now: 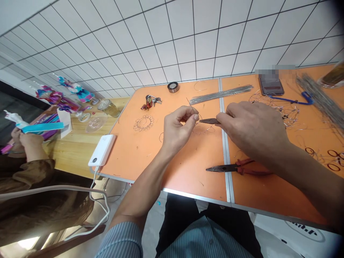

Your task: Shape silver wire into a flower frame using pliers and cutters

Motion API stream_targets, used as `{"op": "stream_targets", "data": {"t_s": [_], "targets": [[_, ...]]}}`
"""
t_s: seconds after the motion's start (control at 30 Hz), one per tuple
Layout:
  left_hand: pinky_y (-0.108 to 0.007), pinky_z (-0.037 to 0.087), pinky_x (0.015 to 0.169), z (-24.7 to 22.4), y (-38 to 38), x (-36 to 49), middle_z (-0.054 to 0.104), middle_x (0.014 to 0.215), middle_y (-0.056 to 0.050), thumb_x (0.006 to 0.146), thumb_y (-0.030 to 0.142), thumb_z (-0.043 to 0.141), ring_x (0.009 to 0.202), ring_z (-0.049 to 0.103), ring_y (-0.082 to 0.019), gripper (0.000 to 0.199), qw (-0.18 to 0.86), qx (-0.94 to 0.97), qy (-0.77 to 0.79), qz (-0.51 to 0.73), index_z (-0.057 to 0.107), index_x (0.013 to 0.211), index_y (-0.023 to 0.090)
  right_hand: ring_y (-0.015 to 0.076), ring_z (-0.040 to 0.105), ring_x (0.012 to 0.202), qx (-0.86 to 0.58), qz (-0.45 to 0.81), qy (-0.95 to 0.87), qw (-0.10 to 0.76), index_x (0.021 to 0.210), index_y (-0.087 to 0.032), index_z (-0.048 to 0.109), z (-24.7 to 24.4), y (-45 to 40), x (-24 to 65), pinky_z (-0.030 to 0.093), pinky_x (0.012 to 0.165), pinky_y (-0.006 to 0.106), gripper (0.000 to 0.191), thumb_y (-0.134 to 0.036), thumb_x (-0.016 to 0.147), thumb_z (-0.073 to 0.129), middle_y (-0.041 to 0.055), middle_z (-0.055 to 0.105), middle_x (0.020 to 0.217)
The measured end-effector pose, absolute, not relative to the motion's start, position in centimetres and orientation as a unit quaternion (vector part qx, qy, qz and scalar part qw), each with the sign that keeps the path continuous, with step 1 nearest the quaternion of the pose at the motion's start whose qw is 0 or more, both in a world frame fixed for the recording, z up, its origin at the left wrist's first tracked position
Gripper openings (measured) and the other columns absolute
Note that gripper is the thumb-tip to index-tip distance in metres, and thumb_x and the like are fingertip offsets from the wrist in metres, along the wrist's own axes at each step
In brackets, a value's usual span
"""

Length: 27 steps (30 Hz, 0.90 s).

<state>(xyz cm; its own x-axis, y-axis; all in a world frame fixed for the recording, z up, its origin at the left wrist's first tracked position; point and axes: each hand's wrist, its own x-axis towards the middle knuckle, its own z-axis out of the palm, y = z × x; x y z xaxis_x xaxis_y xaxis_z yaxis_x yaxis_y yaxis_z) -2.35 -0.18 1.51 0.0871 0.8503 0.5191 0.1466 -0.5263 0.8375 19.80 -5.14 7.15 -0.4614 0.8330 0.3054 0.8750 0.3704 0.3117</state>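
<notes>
Over the middle of the orange table [188, 161], my left hand [178, 127] pinches a thin wire [190, 103] between thumb and fingertips. My right hand [255, 125] is wrapped round a pair of pliers [209, 121], its handles hidden in my palm. The dark jaws point left and come close to the wire at my left fingertips; whether they grip it I cannot tell. Below my right hand lie needle-nose pliers [228, 167] with red handles. A looped wire ring [144, 123] lies left of my left hand, and a bundle of straight wires [221, 94] lies behind.
A roll of tape [173, 87], keys [152, 102], a white power bank [102, 150] with a cable, and a phone [271, 84] lie around. More wire [322, 100] and a blue tool [292, 100] are on the right. Another person's hand [30, 143] holds blue material at left.
</notes>
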Motion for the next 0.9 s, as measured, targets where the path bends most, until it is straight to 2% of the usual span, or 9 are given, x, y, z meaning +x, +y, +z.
{"op": "stream_targets", "data": {"t_s": [0.1, 0.17, 0.27, 0.43, 0.67, 0.77, 0.9], "targets": [[-0.029, 0.052, 0.065, 1.6, 0.5, -2.8, 0.075, 0.082, -0.002, 0.092, 0.051, 0.094, 0.07, 0.063, -0.014, 0.034, 0.329, 0.631, 0.379, 0.591, 0.078, 0.084, 0.023, 0.028, 0.057, 0.083, -0.498, -0.243, -0.827, 0.091, 0.101, -0.019, 0.08, 7.1, -5.3, 20.8, 0.027, 0.072, 0.04, 0.023, -0.023, 0.113, 0.061, 0.0123, 0.072, 0.09], [-0.027, 0.053, 0.064, 1.7, 1.0, -3.3, 0.076, 0.083, -0.002, 0.088, 0.053, 0.098, 0.071, 0.065, -0.013, 0.036, 0.352, 0.609, 0.37, 0.607, 0.079, 0.085, 0.023, 0.0291, 0.059, 0.086, -0.476, -0.213, -0.847, 0.102, 0.107, -0.019, 0.081, 6.4, -5.3, 21.5, 0.027, 0.073, 0.041, 0.024, -0.036, 0.115, 0.065, 0.0121, 0.073, 0.094], [-0.026, 0.057, 0.066, 1.8, 1.6, -3.9, 0.077, 0.083, -0.002, 0.082, 0.056, 0.102, 0.075, 0.072, -0.014, 0.041, 0.399, 0.588, 0.358, 0.605, 0.08, 0.09, 0.022, 0.0254, 0.059, 0.079, -0.447, -0.135, -0.88, 0.086, 0.1, -0.022, 0.079, 4.5, -5.0, 21.7, 0.025, 0.071, 0.039, 0.029, -0.045, 0.114, 0.071, 0.0075, 0.073, 0.091], [-0.024, 0.06, 0.069, 1.5, 2.1, -4.0, 0.079, 0.082, -0.001, 0.076, 0.057, 0.105, 0.074, 0.074, -0.012, 0.046, 0.464, 0.561, 0.35, 0.59, 0.079, 0.092, 0.022, 0.0281, 0.072, 0.096, -0.408, -0.057, -0.911, 0.012, 0.107, -0.015, 0.081, 0.9, -4.4, 19.6, 0.028, 0.077, 0.037, 0.026, -0.034, 0.118, 0.068, 0.0124, 0.08, 0.104], [-0.024, 0.061, 0.071, 1.2, 2.6, -4.1, 0.078, 0.084, 0.0, 0.074, 0.054, 0.107, 0.077, 0.074, -0.012, 0.046, 0.507, 0.543, 0.331, 0.582, 0.078, 0.092, 0.023, 0.0305, 0.073, 0.103, -0.386, -0.068, -0.919, 0.036, 0.111, -0.016, 0.082, -1.1, -4.7, 18.4, 0.032, 0.081, 0.038, 0.018, -0.032, 0.114, 0.075, 0.014, 0.08, 0.111], [-0.024, 0.062, 0.073, 1.2, 2.7, -4.2, 0.078, 0.086, 0.0, 0.074, 0.055, 0.106, 0.079, 0.075, -0.013, 0.048, 0.508, 0.546, 0.33, 0.579, 0.076, 0.093, 0.023, 0.0302, 0.072, 0.099, -0.384, -0.085, -0.918, 0.05, 0.107, -0.016, 0.08, -0.8, -5.7, 18.3, 0.035, 0.08, 0.039, 0.013, -0.027, 0.112, 0.075, 0.014, 0.079, 0.108], [-0.024, 0.062, 0.073, 1.3, 2.7, -4.3, 0.077, 0.085, 0.0, 0.075, 0.055, 0.106, 0.079, 0.075, -0.012, 0.048, 0.517, 0.548, 0.324, 0.572, 0.075, 0.093, 0.023, 0.0245, 0.067, 0.083, -0.397, -0.056, -0.915, 0.047, 0.098, -0.018, 0.076, 1.1, -8.0, 18.1, 0.032, 0.068, 0.037, 0.012, -0.016, 0.108, 0.07, 0.0106, 0.076, 0.096]]}}
